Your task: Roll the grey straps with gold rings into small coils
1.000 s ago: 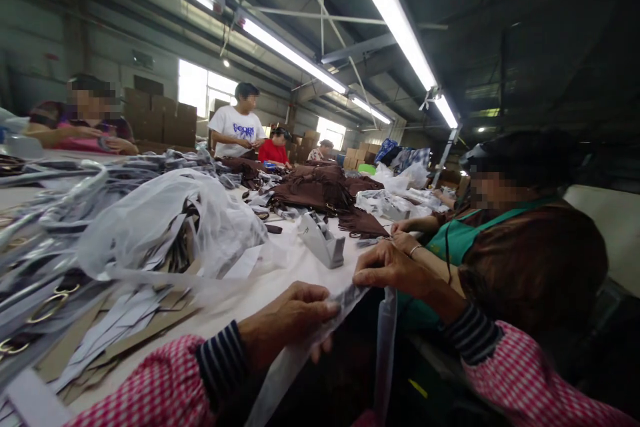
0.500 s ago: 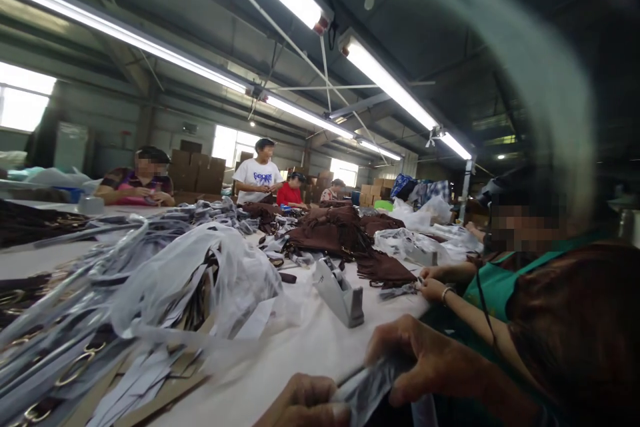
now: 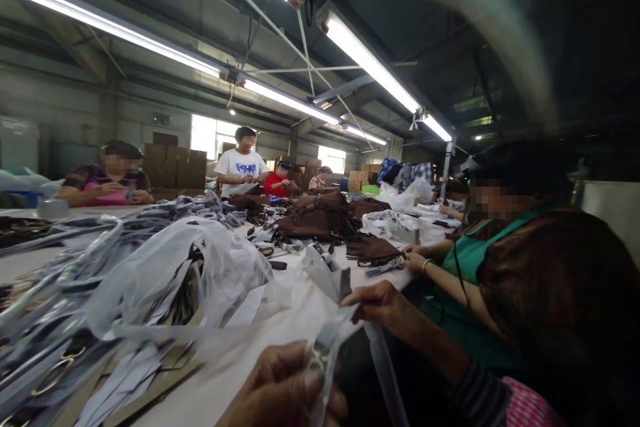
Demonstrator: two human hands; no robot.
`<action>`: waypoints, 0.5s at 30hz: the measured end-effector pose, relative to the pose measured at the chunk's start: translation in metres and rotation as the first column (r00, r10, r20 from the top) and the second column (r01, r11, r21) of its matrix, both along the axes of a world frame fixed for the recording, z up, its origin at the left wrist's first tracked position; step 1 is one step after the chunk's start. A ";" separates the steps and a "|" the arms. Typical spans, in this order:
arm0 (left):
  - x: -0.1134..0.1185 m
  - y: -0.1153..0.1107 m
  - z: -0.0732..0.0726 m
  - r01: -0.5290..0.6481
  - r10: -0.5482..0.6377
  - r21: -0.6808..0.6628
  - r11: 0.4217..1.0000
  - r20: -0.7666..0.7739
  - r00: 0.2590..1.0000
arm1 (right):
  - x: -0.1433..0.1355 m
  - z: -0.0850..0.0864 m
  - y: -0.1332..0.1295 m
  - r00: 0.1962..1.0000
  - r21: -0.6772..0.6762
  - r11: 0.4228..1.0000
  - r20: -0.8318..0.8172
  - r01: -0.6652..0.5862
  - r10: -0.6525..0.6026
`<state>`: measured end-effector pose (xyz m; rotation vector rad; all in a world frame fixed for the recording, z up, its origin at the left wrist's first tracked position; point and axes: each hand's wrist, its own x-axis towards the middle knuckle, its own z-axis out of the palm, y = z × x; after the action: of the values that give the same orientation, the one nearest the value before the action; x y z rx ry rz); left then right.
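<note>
Both hands grasp one clear plastic bag (image 3: 333, 340): left hand (image 3: 280, 390) at 6 o'clock, right hand (image 3: 383, 303) pulling it taut to open.

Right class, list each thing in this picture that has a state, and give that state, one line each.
Left hand: closed on the clear plastic bag.
Right hand: pinching the bag's upper edge.
Clear plastic bag: held up, stretched between both hands.
Tape dispenser: upright on the table.
Ceiling lights: lit.
</note>
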<state>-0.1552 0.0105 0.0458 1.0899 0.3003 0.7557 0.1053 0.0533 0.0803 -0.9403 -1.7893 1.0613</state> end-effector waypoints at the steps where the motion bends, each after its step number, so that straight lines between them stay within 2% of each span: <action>1: 0.003 -0.002 0.010 -0.116 0.115 0.012 0.993 0.036 0.993 | -0.010 -0.014 -0.001 0.998 -0.029 0.999 -0.060 0.020 -0.022; 3: 0.012 0.002 0.025 -0.353 0.345 0.109 0.929 0.087 0.935 | -0.037 -0.047 -0.009 0.983 -0.162 0.987 -0.180 0.012 -0.041; 5: 0.022 0.014 0.028 -0.566 0.547 0.179 0.805 0.147 0.824 | -0.066 -0.084 -0.022 0.954 -0.321 0.946 -0.297 -0.052 -0.048; 6: 0.027 0.022 0.023 -0.649 0.628 0.202 0.733 0.162 0.761 | -0.078 -0.100 -0.029 0.949 -0.363 0.928 -0.312 -0.084 -0.037; 8: 0.032 0.038 0.001 -0.732 0.733 0.308 0.607 0.136 0.666 | -0.093 -0.123 -0.042 0.955 -0.413 0.903 -0.297 -0.115 -0.015; 9: 0.031 0.045 -0.013 -0.727 0.761 0.414 0.548 0.113 0.638 | -0.094 -0.128 -0.048 0.962 -0.423 0.899 -0.272 -0.119 -0.001; 10: 0.028 0.050 -0.028 -0.664 0.762 0.553 0.503 0.080 0.643 | -0.091 -0.128 -0.054 0.970 -0.425 0.898 -0.242 -0.112 0.006; 12: 0.017 0.054 -0.054 -0.409 0.711 0.816 0.408 -0.003 0.703 | -0.077 -0.117 -0.063 0.987 -0.417 0.906 -0.160 -0.071 0.003; 14: 0.004 0.052 -0.071 -0.142 0.638 0.931 0.336 -0.114 0.762 | -0.056 -0.096 -0.071 0.997 -0.416 0.909 -0.071 -0.008 -0.023; 15: -0.001 0.049 -0.075 -0.052 0.594 0.941 0.334 -0.168 0.787 | -0.047 -0.084 -0.074 0.999 -0.431 0.902 -0.033 0.018 -0.036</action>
<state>-0.1557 0.0590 -0.0296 2.3967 0.6077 1.0507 0.0585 -0.0207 -0.0034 -1.1915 -1.5285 1.4842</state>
